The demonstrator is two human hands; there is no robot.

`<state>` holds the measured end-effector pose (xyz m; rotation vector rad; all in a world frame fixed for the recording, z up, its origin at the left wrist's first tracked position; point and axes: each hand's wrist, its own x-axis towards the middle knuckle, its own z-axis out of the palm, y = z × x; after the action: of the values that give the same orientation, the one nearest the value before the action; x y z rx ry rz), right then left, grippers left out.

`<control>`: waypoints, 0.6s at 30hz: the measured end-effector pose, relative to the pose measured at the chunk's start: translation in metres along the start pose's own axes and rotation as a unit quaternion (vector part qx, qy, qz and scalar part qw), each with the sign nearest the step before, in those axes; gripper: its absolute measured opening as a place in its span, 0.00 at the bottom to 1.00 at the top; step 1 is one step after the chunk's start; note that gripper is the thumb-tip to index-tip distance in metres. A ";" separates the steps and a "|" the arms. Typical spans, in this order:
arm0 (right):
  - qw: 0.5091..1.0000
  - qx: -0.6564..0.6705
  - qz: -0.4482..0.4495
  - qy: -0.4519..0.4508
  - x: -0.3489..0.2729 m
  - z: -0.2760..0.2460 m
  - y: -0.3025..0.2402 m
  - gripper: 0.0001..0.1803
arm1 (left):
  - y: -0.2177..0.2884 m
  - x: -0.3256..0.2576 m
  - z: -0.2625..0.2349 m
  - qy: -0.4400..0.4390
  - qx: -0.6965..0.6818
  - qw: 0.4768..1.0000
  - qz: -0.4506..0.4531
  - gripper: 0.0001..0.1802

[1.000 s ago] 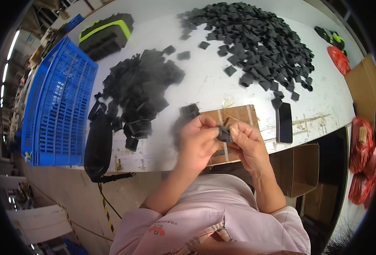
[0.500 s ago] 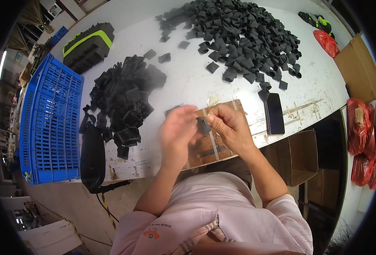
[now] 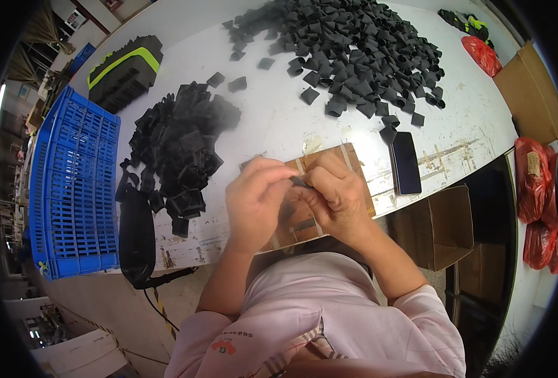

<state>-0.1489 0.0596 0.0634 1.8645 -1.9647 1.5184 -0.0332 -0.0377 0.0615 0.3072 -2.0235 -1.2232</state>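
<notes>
Pinching small dark piece (image 3: 299, 182) by its right end: right hand (image 3: 339, 195), thumb and forefinger clamped on it. Left hand (image 3: 253, 205) has fingertips at other end; cannot tell whether they grip or only touch. Piece sits between 2 hands, above brown board (image 3: 294, 217). Best handled with light, even pressure from both sides, tips near edges so fabric-like material doesn't fold or slip. Phone (image 3: 407, 164) lies near right hand; mind knuckles there.
</notes>
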 end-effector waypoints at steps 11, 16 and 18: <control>0.982 0.151 0.116 0.004 -0.002 -0.006 -0.011 0.12 | 0.002 -0.005 0.014 0.115 -0.190 0.972 -0.082 0.06; 0.980 0.157 0.127 0.000 0.007 -0.008 -0.017 0.10 | -0.014 -0.008 0.006 0.124 -0.496 0.850 -0.125 0.12; 0.988 0.115 0.095 0.032 0.006 -0.004 -0.014 0.08 | -0.017 -0.011 0.007 0.122 -0.525 0.830 -0.146 0.12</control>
<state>-0.1418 0.0605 0.0776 1.7179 -2.0696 1.9060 -0.0332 -0.0356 0.0404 0.1986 -0.8659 -2.1501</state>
